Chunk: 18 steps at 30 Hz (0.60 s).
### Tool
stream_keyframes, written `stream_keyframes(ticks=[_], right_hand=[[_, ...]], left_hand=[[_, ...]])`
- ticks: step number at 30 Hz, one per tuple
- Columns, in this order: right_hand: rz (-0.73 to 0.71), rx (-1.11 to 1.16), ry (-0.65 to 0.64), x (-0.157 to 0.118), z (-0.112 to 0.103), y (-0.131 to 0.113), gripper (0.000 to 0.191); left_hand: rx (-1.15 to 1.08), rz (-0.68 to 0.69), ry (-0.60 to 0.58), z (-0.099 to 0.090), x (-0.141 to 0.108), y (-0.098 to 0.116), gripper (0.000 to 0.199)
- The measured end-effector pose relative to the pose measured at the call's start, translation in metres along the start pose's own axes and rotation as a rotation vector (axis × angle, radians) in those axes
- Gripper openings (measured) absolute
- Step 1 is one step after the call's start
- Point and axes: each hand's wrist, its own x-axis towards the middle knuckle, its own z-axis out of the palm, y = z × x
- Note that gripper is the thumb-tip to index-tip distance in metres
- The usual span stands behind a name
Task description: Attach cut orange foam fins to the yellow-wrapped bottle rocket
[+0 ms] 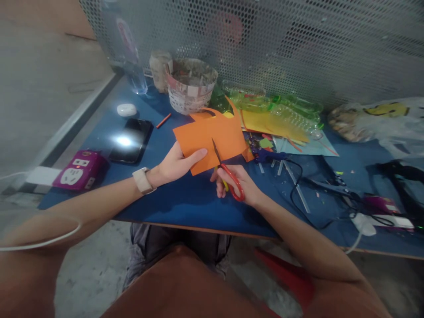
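Observation:
My left hand (179, 164) grips a sheet of orange paper (212, 128) by its lower left side, thumb on top and the fingers hidden underneath. Curved strips stand out from the paper's far edge. In my right hand (238, 179) is a pair of scissors (234, 183) with one red and one yellow handle. One dark blade lies over the paper, pointing away from me and slightly left; the other blade is hidden beneath the sheet. Both hands hover above the near middle of the blue table (185, 198).
Left of the paper lie a phone (131, 140), a white case (126, 109), an orange stick (163, 120) and a purple power socket (79, 170). Behind stands a paper basket (192, 88). Clear plastic bottles (294, 117), a glue gun (270, 155) and cables fill the right side.

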Motion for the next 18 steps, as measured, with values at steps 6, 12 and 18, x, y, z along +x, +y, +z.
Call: stream_keyframes(ticks=[6, 12, 18], right_hand=[[-0.009, 0.021, 0.008, 0.0013, 0.0023, 0.0006, 0.067], [0.003, 0.046, 0.017, 0.0020, 0.0055, 0.0006, 0.067], [0.010, 0.047, 0.017, 0.0019, 0.0048, 0.0000, 0.067]], left_hand=[[0.032, 0.006, -0.008, -0.0034, 0.0000, -0.0015, 0.056], [0.004, 0.003, -0.008, -0.0035, -0.0018, -0.0053, 0.054], [-0.093, -0.088, 0.030, 0.0000, -0.0047, -0.0026, 0.065]])
